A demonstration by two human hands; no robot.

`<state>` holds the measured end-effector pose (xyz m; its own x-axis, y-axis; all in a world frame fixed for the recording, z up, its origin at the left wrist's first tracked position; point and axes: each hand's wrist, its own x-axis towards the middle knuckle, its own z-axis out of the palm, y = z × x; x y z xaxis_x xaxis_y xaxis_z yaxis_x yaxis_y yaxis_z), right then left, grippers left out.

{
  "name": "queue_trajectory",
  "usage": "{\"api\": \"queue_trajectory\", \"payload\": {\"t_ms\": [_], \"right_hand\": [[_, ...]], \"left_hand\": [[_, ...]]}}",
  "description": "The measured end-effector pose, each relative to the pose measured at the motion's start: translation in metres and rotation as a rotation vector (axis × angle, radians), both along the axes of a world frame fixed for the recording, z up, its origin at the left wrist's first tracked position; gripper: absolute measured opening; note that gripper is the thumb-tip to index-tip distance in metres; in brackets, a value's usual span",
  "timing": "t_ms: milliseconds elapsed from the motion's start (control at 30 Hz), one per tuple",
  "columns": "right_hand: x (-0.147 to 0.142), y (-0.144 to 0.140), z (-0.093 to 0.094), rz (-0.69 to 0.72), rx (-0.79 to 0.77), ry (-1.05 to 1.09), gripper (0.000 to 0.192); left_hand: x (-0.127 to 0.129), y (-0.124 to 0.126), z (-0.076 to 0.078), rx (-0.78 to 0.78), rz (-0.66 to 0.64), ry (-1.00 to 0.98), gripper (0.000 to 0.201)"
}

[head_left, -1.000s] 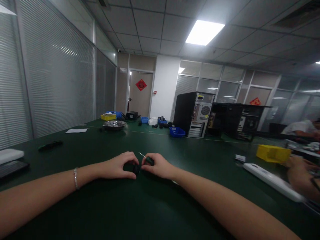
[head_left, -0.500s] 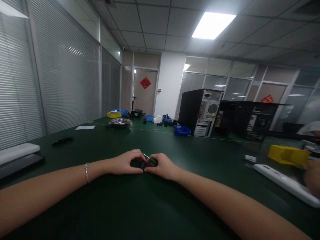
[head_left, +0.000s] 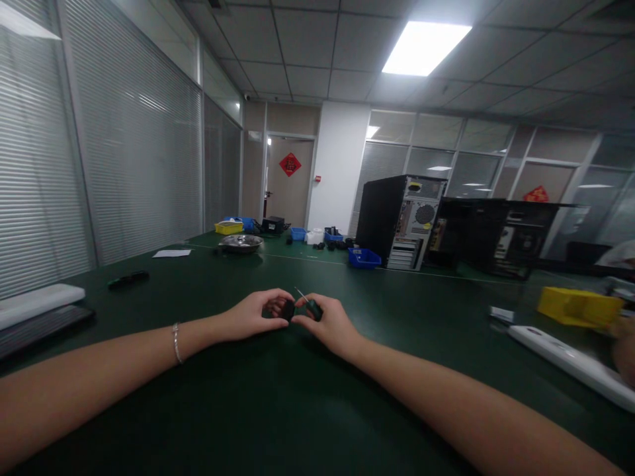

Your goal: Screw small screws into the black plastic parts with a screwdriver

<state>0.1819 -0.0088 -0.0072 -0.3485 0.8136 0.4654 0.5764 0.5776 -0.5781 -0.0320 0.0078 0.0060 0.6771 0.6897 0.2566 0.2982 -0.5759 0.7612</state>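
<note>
Over the dark green table (head_left: 278, 410), my two hands meet near the middle of the view. My left hand (head_left: 255, 314) pinches a small black part (head_left: 288, 310) between thumb and fingers; its exact kind is too small to make out. In my right hand (head_left: 332, 320) is a screwdriver (head_left: 313, 308) with a dark handle. Its thin metal shaft points up and to the left, past the fingertips. The fingertips of both hands are close together around the black part.
A metal bowl (head_left: 241, 244), a paper sheet (head_left: 171, 253) and a dark tool (head_left: 128, 279) lie at the left. A blue bin (head_left: 364, 258) stands before a computer tower (head_left: 397, 221). At right are a white power strip (head_left: 570, 363), a yellow bin (head_left: 578, 307) and another person's blurred hand (head_left: 624, 347).
Both hands have risen slightly and opened a little around the black part. The screwdriver's shaft has tilted more upright. The view has shifted slightly.
</note>
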Motion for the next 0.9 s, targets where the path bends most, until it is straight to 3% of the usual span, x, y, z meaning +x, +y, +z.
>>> {"api": "queue_trajectory", "payload": {"t_ms": [367,900], "right_hand": [[-0.0026,-0.0064,0.004,-0.059,0.048,-0.044,0.028],[-0.003,-0.0041,0.002,-0.023,0.087,-0.006,0.024]], "left_hand": [[0.0024,-0.0053,0.004,-0.05,-0.036,-0.034,0.042],[0.0029,-0.0036,0.0006,-0.074,-0.041,-0.064,0.043]]}}
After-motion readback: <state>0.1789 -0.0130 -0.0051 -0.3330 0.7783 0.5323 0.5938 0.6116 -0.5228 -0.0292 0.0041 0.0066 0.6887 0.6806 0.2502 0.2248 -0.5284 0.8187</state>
